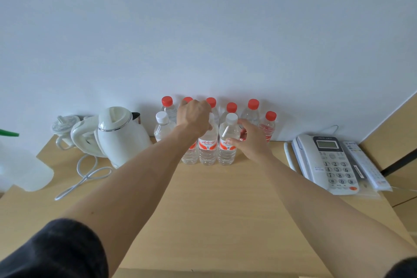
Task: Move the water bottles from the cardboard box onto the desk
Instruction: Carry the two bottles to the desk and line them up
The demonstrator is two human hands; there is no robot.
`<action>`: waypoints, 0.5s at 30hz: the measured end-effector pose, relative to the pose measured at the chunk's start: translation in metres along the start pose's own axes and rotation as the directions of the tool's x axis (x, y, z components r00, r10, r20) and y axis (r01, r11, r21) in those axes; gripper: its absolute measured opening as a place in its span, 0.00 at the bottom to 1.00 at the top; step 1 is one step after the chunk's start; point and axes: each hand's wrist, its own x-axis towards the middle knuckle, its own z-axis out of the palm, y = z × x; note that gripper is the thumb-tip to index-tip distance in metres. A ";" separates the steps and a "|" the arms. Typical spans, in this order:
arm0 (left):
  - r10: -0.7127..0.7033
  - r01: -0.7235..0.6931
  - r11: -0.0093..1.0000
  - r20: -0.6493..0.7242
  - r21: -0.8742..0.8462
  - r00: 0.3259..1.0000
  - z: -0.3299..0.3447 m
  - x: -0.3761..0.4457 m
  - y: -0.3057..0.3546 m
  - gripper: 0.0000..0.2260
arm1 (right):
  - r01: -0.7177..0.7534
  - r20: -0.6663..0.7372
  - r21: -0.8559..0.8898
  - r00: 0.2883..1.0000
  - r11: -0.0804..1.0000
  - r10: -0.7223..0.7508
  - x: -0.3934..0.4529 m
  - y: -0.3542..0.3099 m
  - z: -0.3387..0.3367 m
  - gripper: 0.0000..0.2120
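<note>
Reaching both bare arms forward across the desk [225,205] toward a cluster of water bottles [226,142] standing upright against the white wall. Left hand [194,117] curling over the top of a white-capped bottle [208,149] in the front row, fingers bent down around its neck and hiding the cap. Right hand [250,140] pressing against the side of the neighbouring white-capped bottle, thumb on its label and fingers partly spread behind it; hard telling whether the grip is fully closed. Red-capped bottles [253,110] lining up in the back row, touching or just beside one another. Sitting to the left of the bottles: a white electric kettle [121,135] with its cord [83,176] trailing over the desk. Resting to the right, well apart from the bottles: a desk telephone [327,162] with a remote control [365,165] beside it.
</note>
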 end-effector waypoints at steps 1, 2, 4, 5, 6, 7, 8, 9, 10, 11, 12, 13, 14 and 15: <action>-0.001 0.001 1.000 0.000 0.000 1.000 0.000 0.000 0.000 0.19 | -0.006 0.006 -0.002 1.000 1.000 0.006 0.000 -0.001 -0.001 0.29; 0.000 0.000 1.000 -0.001 0.000 1.000 0.000 0.000 -0.001 0.19 | -0.013 0.010 -0.003 1.000 1.000 0.014 0.000 -0.003 -0.002 0.29; 0.000 0.000 1.000 0.001 -0.001 1.000 0.000 0.000 -0.001 0.19 | -0.028 0.011 -0.019 1.000 0.999 0.028 0.000 -0.006 -0.003 0.29; 0.000 0.000 1.000 0.008 -0.005 1.000 0.000 0.001 -0.001 0.19 | -0.032 0.013 -0.031 0.999 0.999 0.032 0.000 -0.007 -0.003 0.29; 0.000 0.000 1.000 0.018 -0.013 1.000 0.000 0.001 -0.001 0.19 | -0.035 0.016 -0.039 0.999 0.999 0.035 0.001 -0.008 -0.003 0.28; 0.000 0.000 1.000 0.030 -0.021 1.000 0.000 0.002 -0.001 0.20 | -0.037 0.017 -0.043 0.999 0.998 0.038 0.001 -0.009 -0.003 0.28; 0.000 0.001 1.000 0.040 -0.027 0.999 0.000 0.003 -0.001 0.20 | -0.040 0.018 -0.046 0.999 0.998 0.041 0.002 -0.010 -0.003 0.28; 0.001 0.000 1.000 0.049 -0.031 0.999 0.000 0.003 -0.002 0.20 | -0.044 0.018 -0.048 0.999 0.998 0.045 0.002 -0.011 -0.003 0.28; 0.005 -0.003 0.999 0.058 -0.033 0.998 -0.001 0.004 -0.002 0.20 | -0.048 0.020 -0.048 0.999 0.998 0.049 0.002 -0.011 -0.003 0.28; 0.009 -0.006 0.999 0.065 -0.036 0.998 -0.001 0.004 -0.003 0.20 | -0.053 0.025 -0.048 0.998 0.997 0.054 0.002 -0.012 -0.004 0.28; 0.012 -0.010 0.999 0.072 -0.038 0.997 -0.001 0.004 -0.005 0.20 | -0.060 0.030 -0.048 0.998 0.997 0.061 0.002 -0.012 -0.004 0.28; 0.016 -0.013 0.999 0.077 -0.041 0.997 -0.001 0.004 -0.006 0.20 | -0.067 0.032 -0.045 0.997 0.997 0.068 0.002 -0.012 -0.004 0.28; 0.022 -0.018 0.999 0.079 -0.042 0.997 -0.002 0.004 -0.006 0.20 | -0.072 0.031 -0.043 0.997 0.996 0.074 0.002 -0.012 -0.004 0.28; 0.026 -0.023 0.999 0.080 -0.043 0.996 -0.001 0.004 -0.007 0.20 | -0.076 0.029 -0.043 0.997 0.996 0.078 0.002 -0.012 -0.004 0.28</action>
